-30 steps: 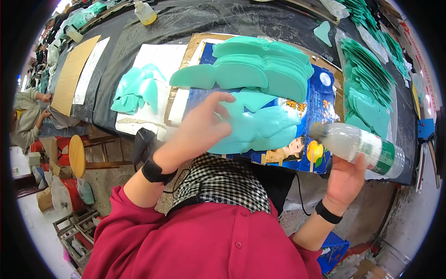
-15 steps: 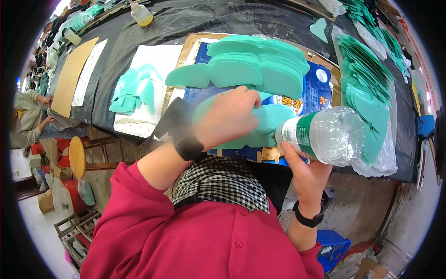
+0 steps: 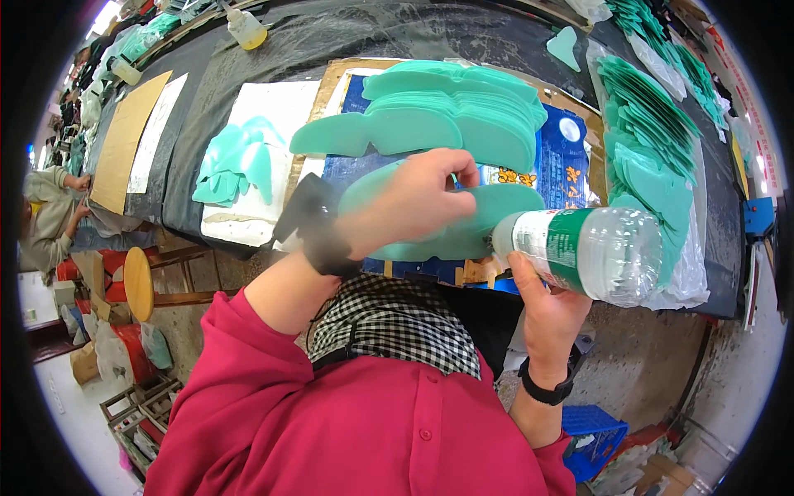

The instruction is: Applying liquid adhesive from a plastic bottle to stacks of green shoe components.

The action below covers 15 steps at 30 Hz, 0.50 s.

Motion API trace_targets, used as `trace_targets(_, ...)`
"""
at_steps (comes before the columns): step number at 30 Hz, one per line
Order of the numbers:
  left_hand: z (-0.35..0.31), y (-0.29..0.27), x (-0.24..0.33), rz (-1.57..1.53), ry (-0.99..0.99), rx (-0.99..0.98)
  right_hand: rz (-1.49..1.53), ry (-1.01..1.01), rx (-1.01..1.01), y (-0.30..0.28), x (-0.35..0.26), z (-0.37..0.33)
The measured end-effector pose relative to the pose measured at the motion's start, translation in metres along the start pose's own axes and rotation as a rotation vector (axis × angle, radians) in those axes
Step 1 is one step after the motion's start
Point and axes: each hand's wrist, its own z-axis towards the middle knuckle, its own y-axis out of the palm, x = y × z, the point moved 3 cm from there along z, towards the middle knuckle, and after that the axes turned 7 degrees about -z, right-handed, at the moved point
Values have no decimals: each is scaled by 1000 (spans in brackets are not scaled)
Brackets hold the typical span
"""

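Observation:
My right hand [image 3: 547,314] is closed round a clear plastic bottle [image 3: 589,252] with a green and white label. The bottle lies tilted, its neck end pointing left at the edge of a thin green sheet [image 3: 506,202]. Over that sheet my left hand [image 3: 426,192] is curled, thumb and fingers bent towards each other; whatever is between the fingertips is hidden. The wrist of this hand is smeared by motion. Just beyond lies a stack of similar green two-lobed sheets [image 3: 496,136], fanned out on a blue printed board [image 3: 565,178].
Small green pieces [image 3: 236,165] lie on a white board to the left. Fanned green sheets [image 3: 649,132] stand along the right side. A squeeze bottle of yellow liquid [image 3: 247,30] is at the back. Another person [image 3: 50,207] sits far left, near a wooden stool [image 3: 138,283].
My left hand has shifted slightly right over the green sheet. The sheet's right end now reaches further right. The bottle in my right hand has moved a little right.

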Motion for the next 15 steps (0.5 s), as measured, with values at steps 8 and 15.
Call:
trace_targets(8,-52,-56,46,-572,269,364,169,52,121,-26,23,5)
trace_targets(15,-64,18,10,586,355,137,249,96,244,-38,28,10)
